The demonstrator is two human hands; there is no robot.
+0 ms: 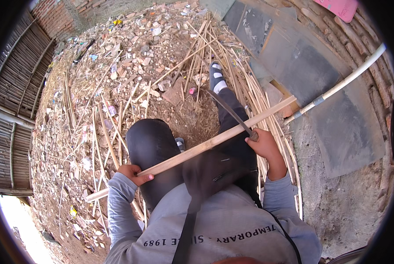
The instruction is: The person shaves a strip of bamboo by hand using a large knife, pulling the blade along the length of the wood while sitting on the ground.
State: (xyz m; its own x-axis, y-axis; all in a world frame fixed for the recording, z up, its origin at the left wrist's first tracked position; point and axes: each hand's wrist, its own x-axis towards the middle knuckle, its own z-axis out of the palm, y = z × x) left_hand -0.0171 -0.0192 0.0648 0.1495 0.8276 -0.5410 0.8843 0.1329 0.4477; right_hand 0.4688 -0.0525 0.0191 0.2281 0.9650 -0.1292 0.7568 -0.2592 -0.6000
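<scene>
A long pale bamboo strip (205,146) lies slantwise across my lap, its right end higher in the picture. My left hand (133,176) is closed round the strip near its left end, the thumb on top. In my right hand (264,144) is the handle of a long-bladed knife (229,109). The blade points away and to the left, crossing over the strip close to my right fist. My fingers under the handle are partly hidden. A black cloth (214,169) covers my lap beneath the strip.
Split bamboo strips (201,48) lie scattered ahead and along my right leg. Rubble and litter (117,66) cover the ground. Dark flat sheets (302,57) and a pale pole (351,77) are at the right. A woven bamboo wall (12,83) stands at the left.
</scene>
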